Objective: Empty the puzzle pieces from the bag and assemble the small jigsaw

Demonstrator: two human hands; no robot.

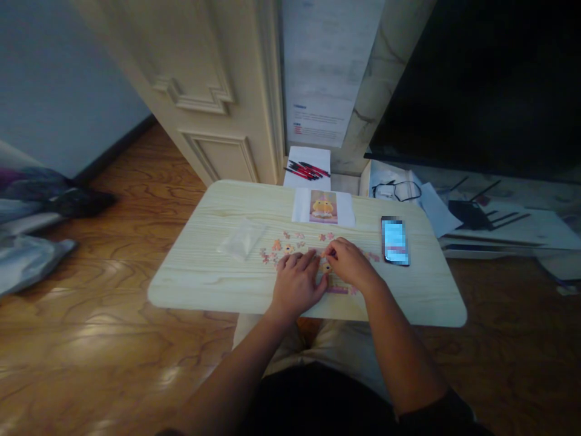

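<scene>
My left hand (297,281) lies flat on the small table, its fingers spread over part of a jigsaw puzzle. Just right of it, my right hand (348,260) pinches a small orange-pink puzzle piece between thumb and forefinger. Between and below the hands, a joined section of puzzle (336,287) shows yellow and purple; much of it is covered by the fingers. Loose puzzle pieces (276,245) in pink and orange are scattered left of and beyond my hands. Behind them rests a sheet with a printed picture (324,207) of a yellow figure.
A clear plastic bag (244,238) lies on the left of the pale wooden table (200,266). At the right is a phone (394,241) with a lit screen. Beyond the far edge, several red and black pens (307,170) lie on white paper, near a cable (407,191).
</scene>
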